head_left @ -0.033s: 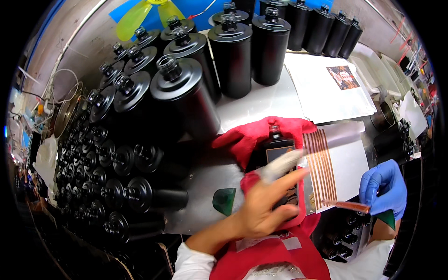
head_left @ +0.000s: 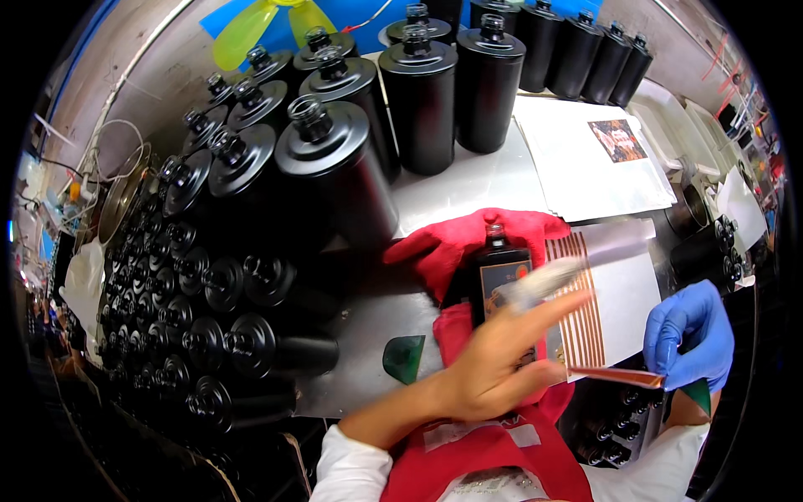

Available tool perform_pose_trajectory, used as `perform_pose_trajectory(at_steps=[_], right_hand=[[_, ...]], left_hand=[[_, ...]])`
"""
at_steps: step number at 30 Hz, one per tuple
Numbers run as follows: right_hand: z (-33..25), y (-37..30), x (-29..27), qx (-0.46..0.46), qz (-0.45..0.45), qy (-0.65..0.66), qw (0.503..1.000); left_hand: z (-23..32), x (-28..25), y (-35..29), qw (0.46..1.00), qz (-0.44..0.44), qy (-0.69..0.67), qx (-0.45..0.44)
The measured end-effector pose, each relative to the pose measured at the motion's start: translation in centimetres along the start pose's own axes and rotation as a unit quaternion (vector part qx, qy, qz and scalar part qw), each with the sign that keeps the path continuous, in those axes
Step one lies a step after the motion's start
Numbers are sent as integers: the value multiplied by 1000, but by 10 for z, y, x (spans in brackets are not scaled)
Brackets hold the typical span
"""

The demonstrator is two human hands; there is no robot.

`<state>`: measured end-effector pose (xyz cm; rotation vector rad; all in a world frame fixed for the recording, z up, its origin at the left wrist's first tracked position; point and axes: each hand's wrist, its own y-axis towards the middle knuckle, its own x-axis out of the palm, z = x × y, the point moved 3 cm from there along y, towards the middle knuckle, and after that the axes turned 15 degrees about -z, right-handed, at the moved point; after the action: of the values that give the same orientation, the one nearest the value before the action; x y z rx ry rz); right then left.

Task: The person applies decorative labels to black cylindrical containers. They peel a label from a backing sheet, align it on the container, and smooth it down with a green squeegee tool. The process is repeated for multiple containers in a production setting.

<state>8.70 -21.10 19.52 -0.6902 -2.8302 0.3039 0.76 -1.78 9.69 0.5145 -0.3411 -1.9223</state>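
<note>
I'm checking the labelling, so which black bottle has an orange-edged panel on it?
The black bottle on the red cloth, partly hidden by the left hand; the other black bottles show no such panel.

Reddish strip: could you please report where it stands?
Right hand, blue-gloved, pinching right end of reddish strip. Left hand open, thumb near its other end, contact unclear. Dark bottle on red cloth, partly behind left hand.

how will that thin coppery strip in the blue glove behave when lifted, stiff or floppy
The coppery strip is probably light, being so narrow and thin. It likely flexes easily for the same reason, though it looks fairly straight beyond the blue-gloved right hand. Its slim edge suggests it could crease if pushed endwise.
</note>
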Motion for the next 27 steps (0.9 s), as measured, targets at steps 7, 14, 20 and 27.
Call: perform_pose_trajectory(at_steps=[7,14,20,27], right_hand=[[-14,3,-39,-101,64,-47,992],[57,15,-90,21,190,-5,982],[80,40,-108,51,190,-19,980],[93,50,-120,70,200,-2,977]], left_hand=[[-9,-6,15,943,-127,-299,-66],[-30,-39,-35,923,116,-309,-195],[-53,-44,-37,911,278,-193,-235],[-72,-42,-37,880,342,-223,-244]])
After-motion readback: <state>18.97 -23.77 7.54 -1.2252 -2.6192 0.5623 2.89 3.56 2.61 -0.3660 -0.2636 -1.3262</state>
